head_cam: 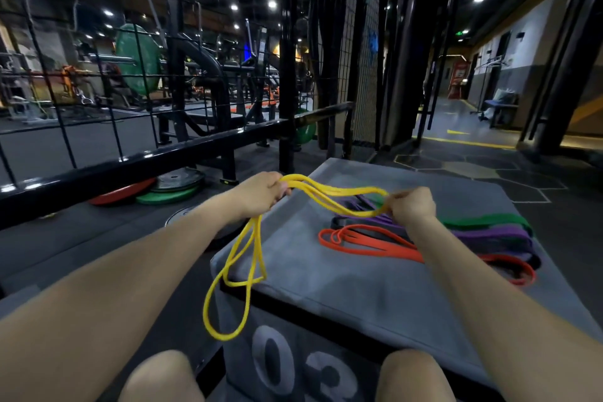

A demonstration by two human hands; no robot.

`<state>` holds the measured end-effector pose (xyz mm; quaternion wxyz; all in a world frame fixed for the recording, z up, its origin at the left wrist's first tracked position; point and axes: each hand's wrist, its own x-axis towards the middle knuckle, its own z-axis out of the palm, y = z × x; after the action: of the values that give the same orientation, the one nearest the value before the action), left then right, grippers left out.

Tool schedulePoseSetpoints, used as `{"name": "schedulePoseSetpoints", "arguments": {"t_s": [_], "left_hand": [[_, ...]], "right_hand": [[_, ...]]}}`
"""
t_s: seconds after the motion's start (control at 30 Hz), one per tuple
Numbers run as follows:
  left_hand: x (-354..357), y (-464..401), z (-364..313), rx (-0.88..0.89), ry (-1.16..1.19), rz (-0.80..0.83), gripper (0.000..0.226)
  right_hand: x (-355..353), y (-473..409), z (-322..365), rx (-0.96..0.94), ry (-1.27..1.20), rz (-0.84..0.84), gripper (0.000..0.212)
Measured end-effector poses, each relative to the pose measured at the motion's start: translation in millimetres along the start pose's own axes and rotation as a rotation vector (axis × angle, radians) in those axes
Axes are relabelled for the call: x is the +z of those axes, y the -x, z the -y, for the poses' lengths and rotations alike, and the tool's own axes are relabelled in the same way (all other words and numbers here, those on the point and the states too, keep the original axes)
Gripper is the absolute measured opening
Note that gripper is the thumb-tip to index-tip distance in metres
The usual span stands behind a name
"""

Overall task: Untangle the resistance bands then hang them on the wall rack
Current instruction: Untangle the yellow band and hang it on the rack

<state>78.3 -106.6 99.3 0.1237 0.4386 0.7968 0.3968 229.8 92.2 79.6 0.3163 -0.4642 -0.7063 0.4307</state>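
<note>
OK, yellow resistance band (pixel 241 258) is up in both hands now. My left hand (pixel 261 194) has its grip curled tight round one bunch of the strands, and my right hand (pixel 412 206) pinches the other end w/ fingers closed on it. Between the two grips the yellow strands run in a loose span above the padded plyo box (pixel 342 290), and they look crossed over each other there, so not sorted yet. Below the left grip the rest of the band hangs down in long loops, past the box's near left corner, toward the floor.

Progress, as I read it: early days. Nothing's hung; can't pick out any wall rack w/ bands on it from here. One band in hand, partly opened out, prob. still twisted.

Rest of the pile is on the box top, just beyond and under my right hand: orange band (pixel 365 241) lying in flat loops nearest me, purple band (pixel 489 233) and green band (pixel 483 220) behind it, plus something dark mixed in, can't tell which band is which there. They overlap at the right end, so still tangled, I'd say. All of those left to free, then the hanging.
</note>
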Motion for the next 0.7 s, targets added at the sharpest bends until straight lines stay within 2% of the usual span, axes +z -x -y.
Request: {"name": "schedulePoseSetpoints", "arguments": {"t_s": [0.03,0.1,0.13,0.2,0.3,0.4,0.47,0.57,0.63,0.7], "left_hand": [[-1,-3,-2,0.000,-0.045,0.012,0.029],[-2,-6,-7,0.014,-0.151,0.048,0.025],[-2,-7,-11,0.033,-0.212,0.069,0.024],[-2,-8,-21,0.080,-0.309,0.091,0.025],[-2,-9,-31,0.092,-0.340,0.086,0.030],[-8,-8,-30,0.049,-0.213,0.058,0.022],[-14,-5,-28,0.046,-0.155,0.056,0.024],[-17,-2,-25,0.080,-0.067,0.021,0.032],[-19,2,-24,0.109,0.037,0.005,0.026],[-22,8,-22,0.123,0.100,0.023,0.015]], "right_hand": [[0,6,0,-0.066,0.113,0.020,0.013],[4,19,8,-0.320,0.266,0.026,0.010],[8,26,16,-0.475,0.310,0.046,0.012],[22,41,35,-0.764,0.372,0.132,0.031],[51,56,52,-1.061,0.432,0.225,0.031],[64,57,56,-1.118,0.600,0.174,0.046],[63,60,59,-1.156,0.680,0.134,0.035],[54,65,68,-1.202,0.711,0.163,0.018],[47,67,74,-1.189,0.726,0.173,0.013],[44,72,80,-1.182,0.736,0.166,0.021]]}}
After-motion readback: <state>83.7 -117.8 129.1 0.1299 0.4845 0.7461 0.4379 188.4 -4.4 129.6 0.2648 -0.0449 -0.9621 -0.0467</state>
